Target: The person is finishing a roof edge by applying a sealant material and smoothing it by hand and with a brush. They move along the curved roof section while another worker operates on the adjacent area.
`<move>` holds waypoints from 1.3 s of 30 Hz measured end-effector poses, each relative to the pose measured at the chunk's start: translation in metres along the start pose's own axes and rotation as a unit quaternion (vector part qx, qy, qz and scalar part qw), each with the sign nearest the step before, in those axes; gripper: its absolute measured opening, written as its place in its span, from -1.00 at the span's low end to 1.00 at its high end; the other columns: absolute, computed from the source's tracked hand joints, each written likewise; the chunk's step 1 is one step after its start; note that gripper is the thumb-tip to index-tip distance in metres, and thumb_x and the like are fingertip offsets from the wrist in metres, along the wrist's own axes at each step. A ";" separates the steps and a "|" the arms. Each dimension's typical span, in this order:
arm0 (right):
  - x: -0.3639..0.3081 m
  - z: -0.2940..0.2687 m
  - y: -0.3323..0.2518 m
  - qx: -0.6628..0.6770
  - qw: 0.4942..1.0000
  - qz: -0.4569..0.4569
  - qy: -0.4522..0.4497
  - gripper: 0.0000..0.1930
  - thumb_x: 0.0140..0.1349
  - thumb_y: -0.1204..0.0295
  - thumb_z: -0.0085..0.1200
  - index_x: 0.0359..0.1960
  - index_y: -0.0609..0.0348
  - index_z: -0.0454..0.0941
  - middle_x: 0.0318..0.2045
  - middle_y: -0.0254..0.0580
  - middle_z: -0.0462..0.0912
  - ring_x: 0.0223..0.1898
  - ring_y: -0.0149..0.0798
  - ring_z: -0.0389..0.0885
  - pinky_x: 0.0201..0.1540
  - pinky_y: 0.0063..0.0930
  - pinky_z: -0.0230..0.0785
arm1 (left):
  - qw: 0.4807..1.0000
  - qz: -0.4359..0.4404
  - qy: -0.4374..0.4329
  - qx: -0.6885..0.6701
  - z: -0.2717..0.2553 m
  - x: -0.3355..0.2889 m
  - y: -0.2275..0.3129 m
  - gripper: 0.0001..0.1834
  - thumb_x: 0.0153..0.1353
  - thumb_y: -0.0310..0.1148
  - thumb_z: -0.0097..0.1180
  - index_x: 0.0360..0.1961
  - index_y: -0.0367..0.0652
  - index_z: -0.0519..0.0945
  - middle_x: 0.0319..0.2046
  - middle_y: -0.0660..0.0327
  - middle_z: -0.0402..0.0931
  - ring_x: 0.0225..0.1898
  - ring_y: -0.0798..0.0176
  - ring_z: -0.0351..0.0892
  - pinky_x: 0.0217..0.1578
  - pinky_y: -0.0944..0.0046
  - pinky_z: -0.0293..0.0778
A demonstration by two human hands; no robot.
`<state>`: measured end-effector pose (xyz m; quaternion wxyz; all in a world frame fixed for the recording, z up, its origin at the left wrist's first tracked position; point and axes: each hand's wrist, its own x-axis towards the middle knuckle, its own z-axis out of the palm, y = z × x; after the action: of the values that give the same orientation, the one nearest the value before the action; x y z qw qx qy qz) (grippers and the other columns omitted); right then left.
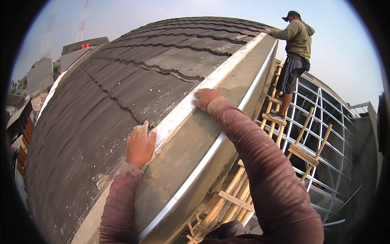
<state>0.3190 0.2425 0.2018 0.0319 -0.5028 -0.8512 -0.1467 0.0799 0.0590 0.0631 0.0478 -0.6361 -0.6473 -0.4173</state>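
Note:
A long pale board (178, 114), smeared with whitish dust, lies along the upper side of a grey plastered ledge (183, 158), beside the roof tiles. My left hand (139, 147) is at its near end, fingers stretched toward the tiles and thumb apart, touching the board's end. Farther along, my right hand (206, 100) rests on the board with fingers curled over its tile-side edge. A thin straight metal strip (195, 175) runs along the ledge's outer edge, below my right forearm. At the board's far end, a co-worker's hand (267, 31) touches it.
Dark overlapping roof tiles (118, 93) slope away on the left. A co-worker (298, 44) stands on bamboo scaffolding (276, 122) at the right. Below it, more bamboo poles (239, 191) and an open metal roof frame (321, 101) show, with a drop beneath.

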 end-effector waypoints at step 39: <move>-0.395 0.188 0.017 0.372 0.833 0.196 0.359 -0.61 0.20 0.31 0.37 0.03 0.19 0.64 0.04 0.03 0.66 0.10 0.12 0.61 0.18 -0.09 0.47 | 0.982 0.156 -0.092 0.046 0.092 0.089 0.093 -0.28 0.51 -0.06 -0.08 0.47 -0.42 0.24 0.49 -0.17 0.17 0.53 -0.17 0.09 0.51 -0.03 0.02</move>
<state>0.5456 -0.0310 -0.0539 0.5478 -0.5212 -0.6541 0.0197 0.1867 0.1694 0.1007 0.0817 -0.7621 -0.5601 -0.3145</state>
